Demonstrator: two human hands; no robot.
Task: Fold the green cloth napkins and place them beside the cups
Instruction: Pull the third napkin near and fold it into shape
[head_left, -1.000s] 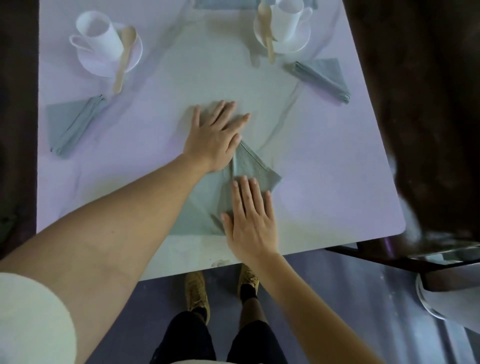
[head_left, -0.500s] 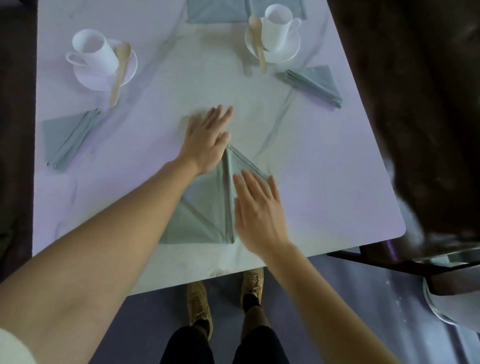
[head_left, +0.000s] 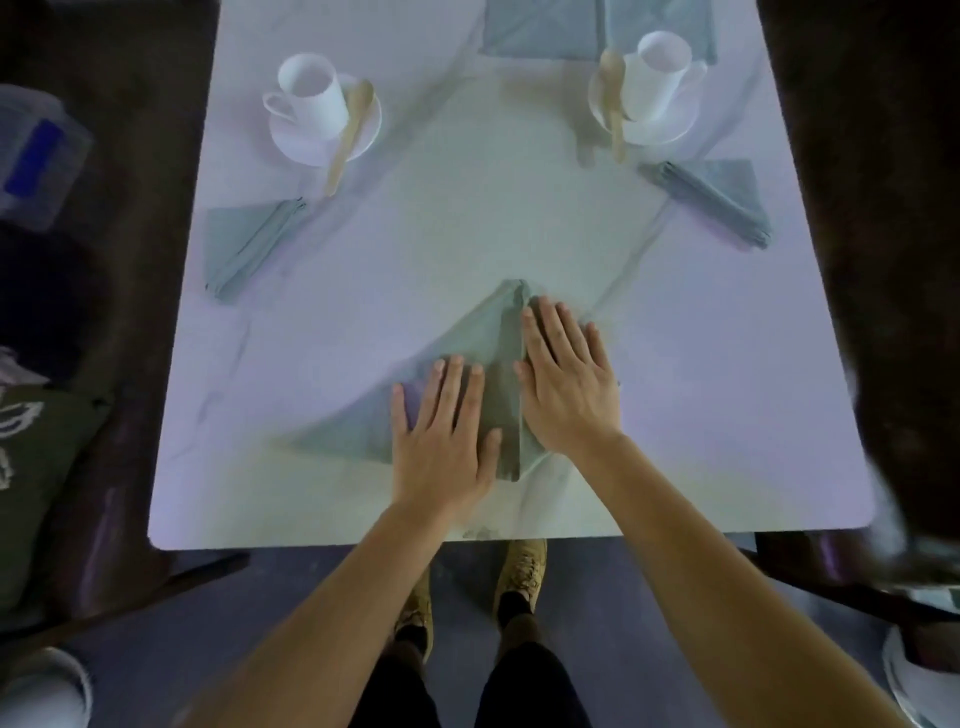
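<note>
Fingers on both the left hand (head_left: 441, 441) and right hand (head_left: 566, 384) lay flat, pressing the half-folded napkin (head_left: 462, 348) near the table (head_left: 701, 467) edge, bare tabletop beyond

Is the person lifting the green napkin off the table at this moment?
No, the left hand and the right hand both press flat on the green napkin, which lies on the table.
</note>
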